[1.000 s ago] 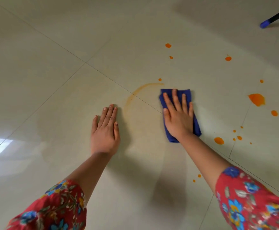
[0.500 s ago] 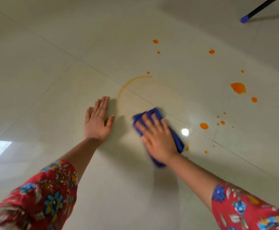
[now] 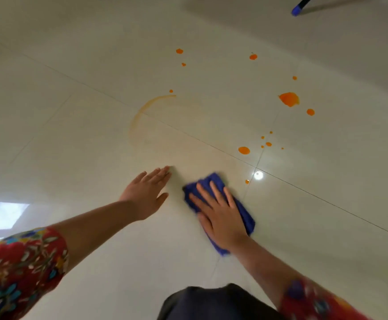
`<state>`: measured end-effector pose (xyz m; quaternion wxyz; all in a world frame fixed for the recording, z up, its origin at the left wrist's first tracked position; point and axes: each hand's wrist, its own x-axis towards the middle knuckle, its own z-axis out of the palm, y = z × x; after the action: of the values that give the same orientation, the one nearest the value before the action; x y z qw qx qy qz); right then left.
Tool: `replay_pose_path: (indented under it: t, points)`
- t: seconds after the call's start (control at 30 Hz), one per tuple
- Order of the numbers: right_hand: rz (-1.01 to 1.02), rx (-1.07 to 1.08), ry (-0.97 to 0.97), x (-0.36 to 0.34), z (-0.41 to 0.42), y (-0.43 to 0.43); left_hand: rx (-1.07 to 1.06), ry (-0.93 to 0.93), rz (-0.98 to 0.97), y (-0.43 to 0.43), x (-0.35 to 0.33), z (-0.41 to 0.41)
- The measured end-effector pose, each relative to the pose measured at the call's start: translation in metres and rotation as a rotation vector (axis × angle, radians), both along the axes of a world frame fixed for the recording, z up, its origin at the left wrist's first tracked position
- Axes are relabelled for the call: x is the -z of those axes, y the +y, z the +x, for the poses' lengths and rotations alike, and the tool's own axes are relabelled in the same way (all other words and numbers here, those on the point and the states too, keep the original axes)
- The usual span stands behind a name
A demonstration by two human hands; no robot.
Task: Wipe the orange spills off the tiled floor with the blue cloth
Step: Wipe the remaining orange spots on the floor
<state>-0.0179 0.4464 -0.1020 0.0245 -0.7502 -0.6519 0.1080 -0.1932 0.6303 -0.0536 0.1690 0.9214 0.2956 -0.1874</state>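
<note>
My right hand (image 3: 220,215) lies flat on the folded blue cloth (image 3: 243,212), fingers straight, pressing it onto the pale tiled floor (image 3: 73,146). Just left of the cloth my left hand (image 3: 148,192) is flat on the tiles with straight fingers. Beyond both hands, a faint orange smear arc (image 3: 142,112) curves across a tile joint. Orange spills lie farther out: a large blot (image 3: 289,99), a round drop (image 3: 243,150), several small drops (image 3: 268,144) and two far spots (image 3: 179,51). A tiny orange drop (image 3: 247,181) sits right of the cloth.
A dark pole with a blue tip (image 3: 295,10) lies on the floor at the top right. Grout lines (image 3: 327,200) cross the glossy tiles, with a light glare spot (image 3: 258,175). My dark-clothed knee (image 3: 211,303) shows at the bottom edge.
My right hand has dragged the blue cloth back toward me, away from the smear arc. My left hand stays flat on the floor, now close beside the cloth. The view has tilted.
</note>
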Motion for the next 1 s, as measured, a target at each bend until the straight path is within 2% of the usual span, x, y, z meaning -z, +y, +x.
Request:
replay_pose_path:
  t: [0.1, 0.27, 0.3, 0.37, 0.43, 0.5, 0.57, 0.63, 0.7, 0.77, 0.83, 0.93, 1.0]
  points:
    - [-0.042, -0.010, 0.009, -0.005, 0.036, -0.055, 0.145, 0.145, 0.028, -0.007, -0.022, 0.010]
    - [-0.079, 0.408, 0.018, -0.005, 0.090, 0.009, 0.287, 0.188, -0.013, -0.017, -0.061, 0.024]
    - [-0.090, 0.395, 0.035, -0.006, 0.081, 0.020, 0.315, 0.187, -0.023, -0.019, -0.071, 0.026]
    - [-0.102, 0.238, 0.062, -0.005, 0.051, 0.022, 0.338, 0.190, -0.055, -0.019, -0.085, 0.033]
    - [-0.090, 0.032, 0.062, -0.008, 0.026, -0.005, 0.333, 0.187, -0.071, -0.015, -0.088, 0.041]
    - [-0.066, -0.052, 0.053, -0.008, 0.024, -0.038, 0.335, 0.195, -0.065, -0.007, -0.084, 0.050]
    - [-0.096, -0.011, 0.006, -0.007, 0.048, -0.058, 0.361, 0.222, -0.039, -0.001, -0.071, 0.056]
    - [-0.155, 0.158, -0.020, -0.008, 0.081, -0.053, 0.414, 0.260, -0.009, 0.000, -0.059, 0.059]
    - [-0.183, 0.365, 0.028, -0.011, 0.108, -0.021, 0.449, 0.269, 0.006, 0.000, -0.046, 0.062]
    - [-0.221, 0.447, 0.079, -0.017, 0.111, 0.013, 0.443, 0.258, 0.027, 0.001, -0.033, 0.067]
    - [-0.237, 0.333, 0.082, -0.020, 0.098, 0.030, 0.424, 0.254, 0.057, 0.007, -0.023, 0.073]
    - [-0.276, 0.109, 0.044, -0.021, 0.082, 0.007, 0.419, 0.242, 0.120, 0.022, -0.016, 0.079]
    - [-0.281, 0.127, 0.039, -0.027, 0.078, -0.019, 0.423, 0.224, 0.121, 0.025, -0.015, 0.080]
